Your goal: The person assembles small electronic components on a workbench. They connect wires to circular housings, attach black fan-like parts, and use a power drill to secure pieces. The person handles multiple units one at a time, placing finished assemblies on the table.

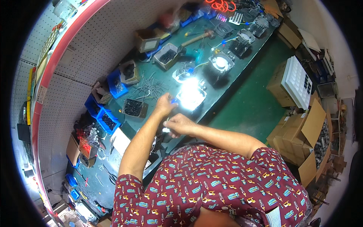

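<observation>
My left hand (165,104) is closed at a small blue connector (174,101), beside the nearest motor housing (192,95). Glare washes out most of that housing. Just nearer to me, my right hand (180,125) has its fingers pinched together. A small white piece (166,129) shows at its fingertips, too blurred to name exactly. Farther along the bench stand several more metal motor housings (221,63) in a row, with short cables and blue connectors.
Left of my hands, the green bench (151,68) holds a box of black screws (134,108), loose metal rods (151,87), blue bins (108,120) and cartons. A hammer (198,38) lies farther back. Cardboard boxes (289,136) and a white tray (297,81) stand across the floor at right.
</observation>
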A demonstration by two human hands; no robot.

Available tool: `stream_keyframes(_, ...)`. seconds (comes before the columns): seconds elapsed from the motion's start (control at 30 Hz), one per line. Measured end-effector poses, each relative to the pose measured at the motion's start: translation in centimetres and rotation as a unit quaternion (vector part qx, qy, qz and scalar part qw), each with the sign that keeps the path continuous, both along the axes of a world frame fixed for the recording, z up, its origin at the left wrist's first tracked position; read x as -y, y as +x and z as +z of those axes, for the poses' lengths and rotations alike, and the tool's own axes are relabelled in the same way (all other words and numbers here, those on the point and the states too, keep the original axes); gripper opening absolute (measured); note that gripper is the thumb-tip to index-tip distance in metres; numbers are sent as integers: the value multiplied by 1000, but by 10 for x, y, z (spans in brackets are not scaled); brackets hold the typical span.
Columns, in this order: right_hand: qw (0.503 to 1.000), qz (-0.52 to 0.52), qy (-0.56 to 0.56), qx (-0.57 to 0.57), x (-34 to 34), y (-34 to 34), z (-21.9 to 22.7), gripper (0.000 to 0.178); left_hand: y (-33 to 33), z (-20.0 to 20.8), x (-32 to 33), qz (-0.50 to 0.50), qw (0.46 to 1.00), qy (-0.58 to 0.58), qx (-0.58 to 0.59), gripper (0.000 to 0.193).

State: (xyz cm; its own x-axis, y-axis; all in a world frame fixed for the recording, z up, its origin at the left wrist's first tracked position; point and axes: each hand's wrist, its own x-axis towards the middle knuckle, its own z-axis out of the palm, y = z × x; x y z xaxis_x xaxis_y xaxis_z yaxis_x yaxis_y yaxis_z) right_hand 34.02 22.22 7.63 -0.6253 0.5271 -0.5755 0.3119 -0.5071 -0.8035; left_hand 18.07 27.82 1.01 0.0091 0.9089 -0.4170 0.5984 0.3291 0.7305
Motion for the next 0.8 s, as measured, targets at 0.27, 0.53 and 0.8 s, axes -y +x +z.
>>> stream_keyframes(0.27,778,-184,591,108,-92,75,9,38,-9,3,10,156,928,-150,303,24)
stream_keyframes(0.53,840,-44,538,54,-161,91,-74,34,4,0,13,210,922,-129,299,25)
stream_keyframes(0.8,844,-61,529,61,-154,86,-76,37,12,-7,21,244,884,-154,369,22)
